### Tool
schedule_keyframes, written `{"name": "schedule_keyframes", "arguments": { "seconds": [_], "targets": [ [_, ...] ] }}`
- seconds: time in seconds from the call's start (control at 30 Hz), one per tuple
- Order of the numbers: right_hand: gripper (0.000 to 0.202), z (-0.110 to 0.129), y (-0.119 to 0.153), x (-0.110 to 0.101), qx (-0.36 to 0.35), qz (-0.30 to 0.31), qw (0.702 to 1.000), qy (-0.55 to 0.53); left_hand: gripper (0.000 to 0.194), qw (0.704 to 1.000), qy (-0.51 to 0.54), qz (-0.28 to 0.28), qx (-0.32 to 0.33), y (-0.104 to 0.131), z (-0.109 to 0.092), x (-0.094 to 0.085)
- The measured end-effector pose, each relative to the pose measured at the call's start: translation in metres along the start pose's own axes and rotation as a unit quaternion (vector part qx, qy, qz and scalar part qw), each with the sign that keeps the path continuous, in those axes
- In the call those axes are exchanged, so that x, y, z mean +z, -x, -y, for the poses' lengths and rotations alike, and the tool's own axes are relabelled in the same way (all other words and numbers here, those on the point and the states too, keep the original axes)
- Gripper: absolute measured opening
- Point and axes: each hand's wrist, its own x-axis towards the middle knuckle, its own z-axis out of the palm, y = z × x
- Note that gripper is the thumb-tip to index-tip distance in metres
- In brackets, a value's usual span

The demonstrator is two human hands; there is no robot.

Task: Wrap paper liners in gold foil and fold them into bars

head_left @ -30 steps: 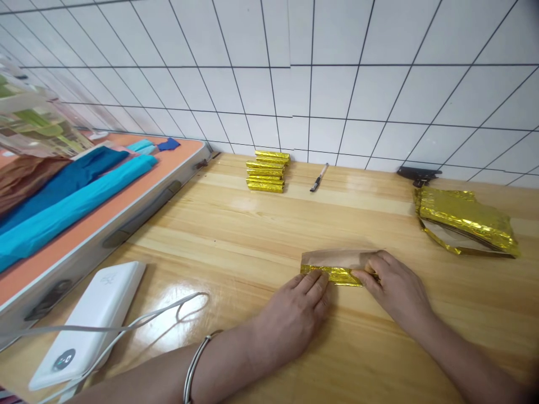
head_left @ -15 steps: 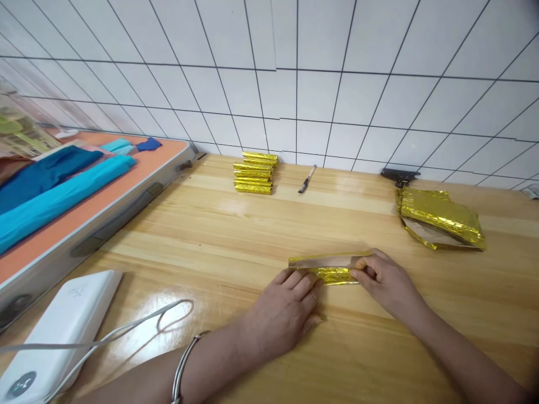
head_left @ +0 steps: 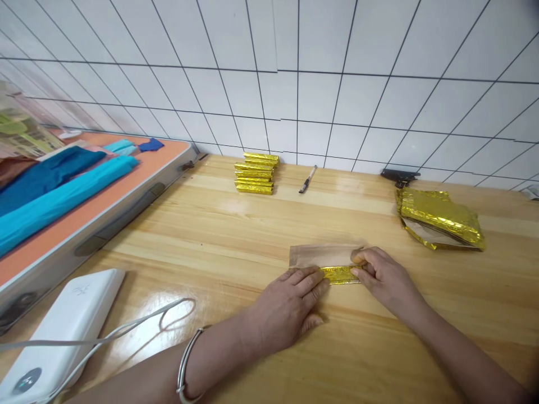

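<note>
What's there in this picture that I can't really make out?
- Head view: left end of the gold fold, hidden by the left hand.
- Head view: its right end, covered by the right hand.
- Head view: near end of the cyan roll, cut off by the left edge.
- Head view: reading on the white power bank, too small.

Is a wooden table (head_left: 168,224) (pale, glossy), carrying folded gold strips (head_left: 255,174), a pen (head_left: 307,179), a gold paper stack (head_left: 442,212), a part-folded sheet (head_left: 322,256) and a white power bank (head_left: 63,328)
</note>
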Motion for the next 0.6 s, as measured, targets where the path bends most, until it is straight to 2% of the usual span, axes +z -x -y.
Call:
{"name": "schedule_keyframes", "arguments": {
  "seconds": [0.3,0.47,0.6],
  "targets": [
    [0.027,0.003,0.01,0.004,-0.027,-0.043,0.999,0.004,0.056,1.0,0.018,0.002,0.011,0.001,0.004,0.001],
    [0.026,0.005,0.012,0.004,-0.011,-0.027,0.999,-0.021,0.058,1.0,0.011,0.004,0.005,0.001,0.001,0.002],
    [0.021,0.005,0.012,0.002,-0.036,-0.017,0.999,-0.035,0.056,1.0,-0.02,0.007,0.0,0.001,-0.003,0.003]
  ]
}}
